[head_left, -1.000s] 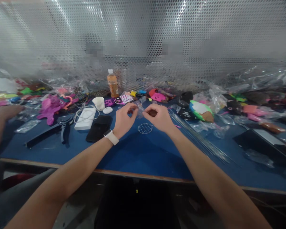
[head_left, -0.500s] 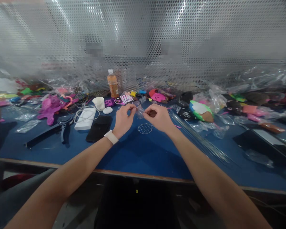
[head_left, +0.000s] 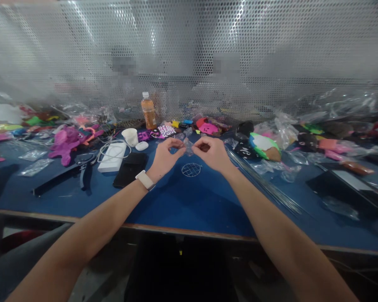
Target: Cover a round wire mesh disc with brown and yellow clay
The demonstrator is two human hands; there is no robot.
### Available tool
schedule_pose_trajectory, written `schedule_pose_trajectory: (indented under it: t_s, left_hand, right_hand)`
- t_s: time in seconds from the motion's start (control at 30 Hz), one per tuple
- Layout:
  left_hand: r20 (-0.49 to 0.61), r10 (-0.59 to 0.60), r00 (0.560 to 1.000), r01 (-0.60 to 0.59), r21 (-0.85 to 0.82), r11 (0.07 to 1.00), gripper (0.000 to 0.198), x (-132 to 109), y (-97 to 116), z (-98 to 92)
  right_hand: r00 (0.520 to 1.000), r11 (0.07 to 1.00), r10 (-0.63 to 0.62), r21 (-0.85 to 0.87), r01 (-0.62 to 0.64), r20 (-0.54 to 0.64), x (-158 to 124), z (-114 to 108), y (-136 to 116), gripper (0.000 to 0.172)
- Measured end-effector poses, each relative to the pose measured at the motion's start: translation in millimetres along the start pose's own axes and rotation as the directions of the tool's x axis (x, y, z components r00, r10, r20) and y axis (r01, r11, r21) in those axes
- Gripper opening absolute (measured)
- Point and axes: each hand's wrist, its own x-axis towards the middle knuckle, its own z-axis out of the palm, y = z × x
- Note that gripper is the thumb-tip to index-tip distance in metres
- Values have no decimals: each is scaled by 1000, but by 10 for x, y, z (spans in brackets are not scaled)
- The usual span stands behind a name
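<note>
Your left hand [head_left: 165,157] and right hand [head_left: 212,154] each pinch an edge of the small clear bag [head_left: 188,147], which you hold between them just above the round grid mark [head_left: 191,169] on the blue table [head_left: 176,201]. Grip lightly, close to the edges (thin film probably slips). The bag's contents are too blurred to tell, and your fingertips hide its corners.

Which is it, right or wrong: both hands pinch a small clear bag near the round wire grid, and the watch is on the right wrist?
Wrong in one respect: the head view shows the watch on the left wrist, not the right. The rest holds: left hand and right hand pinch the small clear bag near the round wire grid.
</note>
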Motion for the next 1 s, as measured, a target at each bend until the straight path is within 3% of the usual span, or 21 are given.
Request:
schedule_pose_trajectory:
  t_s: [0.1,0.37,0.8,1.0]
  left_hand:
    - [-21,-3,1000,3,5,1000,16,-9,12,-4]
    - [-106,1,994,7,73,997,5,-25,62,5]
    - [-69,-5,998,12,94,996,3,-19,74,-1]
    - [-108,-7,994,22,138,990,12,-26,56,0]
  right_hand:
    - [1000,1000,2,15,-2,-8,-5,17,-13,11]
    - [1000,999,-2,42,2,4,-25,49,-63,11]
    - [1000,999,3,45,-2,-24,-21,46,-57,11]
    - [1000,998,-3,67,3,-8,-44,75,-95,11]
